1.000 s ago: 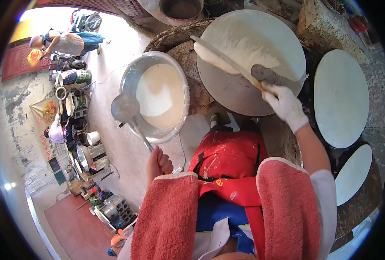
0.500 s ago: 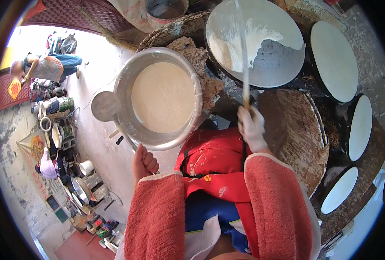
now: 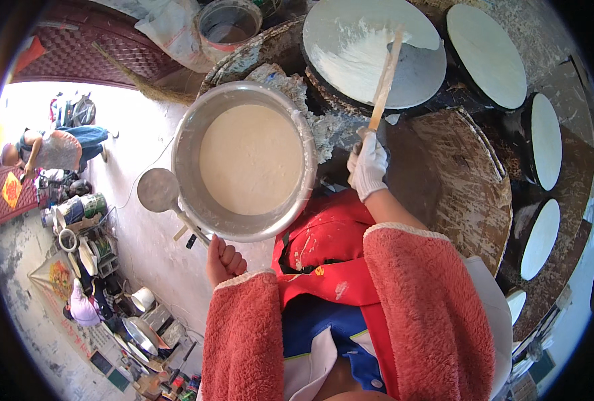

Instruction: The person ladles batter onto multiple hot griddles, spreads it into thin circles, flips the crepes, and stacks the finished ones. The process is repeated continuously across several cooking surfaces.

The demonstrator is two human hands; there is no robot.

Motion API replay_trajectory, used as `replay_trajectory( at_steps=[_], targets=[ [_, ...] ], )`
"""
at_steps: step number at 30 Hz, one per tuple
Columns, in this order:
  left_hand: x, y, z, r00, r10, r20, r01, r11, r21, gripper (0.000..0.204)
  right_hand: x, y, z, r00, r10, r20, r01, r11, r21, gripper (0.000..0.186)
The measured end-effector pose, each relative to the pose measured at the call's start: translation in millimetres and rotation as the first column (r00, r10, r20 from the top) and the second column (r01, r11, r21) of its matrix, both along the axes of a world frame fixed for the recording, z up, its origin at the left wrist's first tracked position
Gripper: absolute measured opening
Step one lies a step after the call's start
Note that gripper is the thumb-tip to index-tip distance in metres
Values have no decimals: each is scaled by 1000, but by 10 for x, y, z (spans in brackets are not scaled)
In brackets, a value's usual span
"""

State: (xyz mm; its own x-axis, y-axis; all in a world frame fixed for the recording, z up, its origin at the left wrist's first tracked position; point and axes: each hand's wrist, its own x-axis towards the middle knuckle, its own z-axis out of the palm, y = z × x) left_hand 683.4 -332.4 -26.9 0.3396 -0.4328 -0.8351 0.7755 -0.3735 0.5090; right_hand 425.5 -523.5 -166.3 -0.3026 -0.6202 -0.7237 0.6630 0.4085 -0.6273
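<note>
My right hand (image 3: 368,164), in a white glove, grips a long flat wooden spreader (image 3: 386,83). The spreader's far end lies over the round griddle (image 3: 414,83) at the top. White batter (image 3: 347,67) coats part of that griddle unevenly, leaving a grey patch toward its right side. Bare and closed, my left hand (image 3: 225,259) holds the handle of a metal ladle (image 3: 158,190). The round bowl of the ladle hangs outside the left wall of a big metal pot (image 3: 185,137). Pale, creamy batter (image 3: 250,160) partly fills the pot.
More round griddles with white coatings (image 3: 487,57) (image 3: 546,142) (image 3: 539,239) curve down the right side. Between them and me is a worn brown round surface (image 3: 467,177). A bucket (image 3: 229,27) stands beyond the pot. At far left, another person (image 3: 60,148) bends over; clutter lines the wall.
The spreader has swung, its far end now leaning right, and my right hand has shifted slightly left. The batter on the griddle has a changed outline. My left hand still holds the ladle.
</note>
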Motion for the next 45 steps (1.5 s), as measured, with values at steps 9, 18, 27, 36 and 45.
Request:
replay_trajectory(
  at_steps=[9, 18, 27, 36, 45],
  targets=[
    [129, -102, -31, 996, -61, -64, 59, 998, -21, 42, 385, -250, -80, 925, 295, -240, -286, 955, 72, 33],
    [44, -241, -13, 992, -124, -16, 124, 992, -19, 45, -143, -271, 138, 999, -6, 40, 7, 1000, -20, 40],
    [-290, -477, 21, 976, -204, -71, 202, 979, -31, 43, -829, 358, -38, 900, 432, -60, -420, 896, 145, 36],
    [-793, -629, 130, 966, -255, -35, 255, 967, -2, 42, -1462, -185, 84, 900, 432, -53, -432, 902, 21, 41],
    [-1339, -748, 151, 971, -222, -91, 226, 974, 30, 42, -2409, 383, -23, 483, 699, -527, -811, 584, 32, 45]
  ],
)
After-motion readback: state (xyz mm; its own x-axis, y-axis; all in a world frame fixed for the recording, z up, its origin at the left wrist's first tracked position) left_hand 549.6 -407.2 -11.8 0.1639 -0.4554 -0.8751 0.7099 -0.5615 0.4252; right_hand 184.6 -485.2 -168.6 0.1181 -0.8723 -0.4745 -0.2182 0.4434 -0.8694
